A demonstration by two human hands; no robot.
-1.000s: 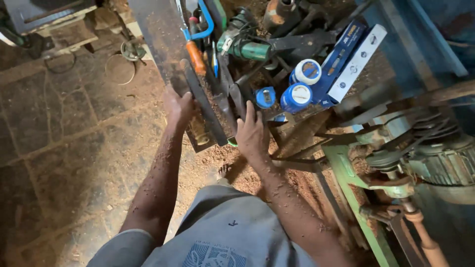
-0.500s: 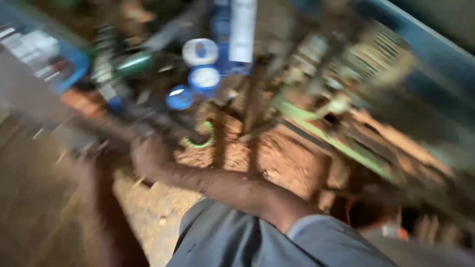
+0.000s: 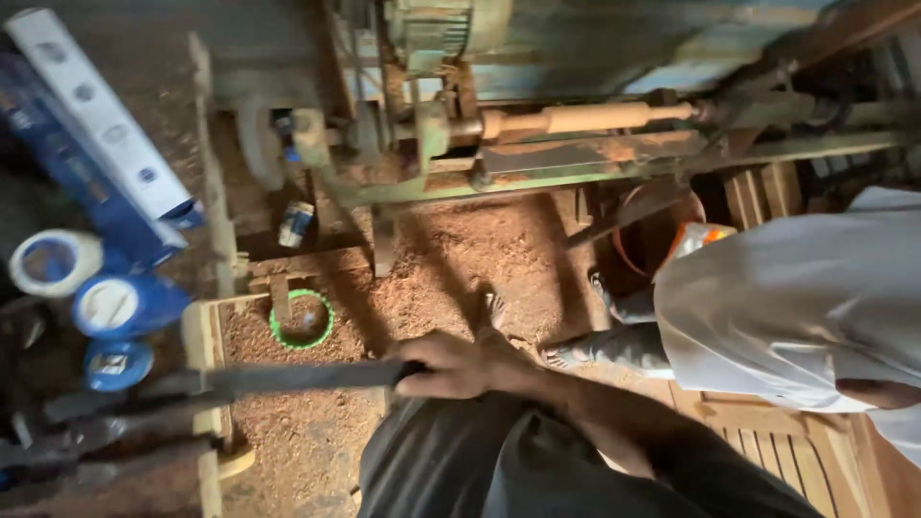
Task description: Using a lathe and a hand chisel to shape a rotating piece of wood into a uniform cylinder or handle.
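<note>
A: Which hand's showing?

B: Just one, the right hand [image 3: 460, 366], centre of frame, forearm running down to the lower right. Left hand isn't in the shot.

A: Fingers?

B: Fingers [image 3: 411, 369] curled tight round the end of a long dark bar [image 3: 288, 379]. Looks like flat metal, but it's dim and a bit blurred, so can't tell exactly what kind of tool it is.

A: Where's the bar lying?

B: Roughly level, running left from the fist, passing over a wooden frame edge [image 3: 201, 336] toward a heap of dark tools [image 3: 86, 432] at lower left. Far end gets lost in that clutter.

A: What's around it?

B: Sawdust floor [image 3: 460, 259] under and beyond the hand. Green ring [image 3: 301, 319] on the sawdust just above the bar, apart from it. Left side: white tape roll [image 3: 53, 261], two blue rolls [image 3: 120, 305] just below it, plus a long white and blue box [image 3: 106, 125] leaning diagonally above them.

A: And up top?

B: Wood lathe [image 3: 595, 158], rusty green bed, w/ a pale turned wooden spindle [image 3: 585, 118] mounted on it. Motor housing [image 3: 446, 29] above. Small can [image 3: 295, 223] sits near the lathe's left leg.

A: Anyone else?

B: Yes, another person on the right in a white shirt [image 3: 796, 307] and grey trousers, foot [image 3: 566, 355] planted on the sawdust near the holder's wrist, not touching it. Wooden slats [image 3: 767, 451] under them. Holder's own dark trousers [image 3: 451, 460] fill the bottom centre.
</note>
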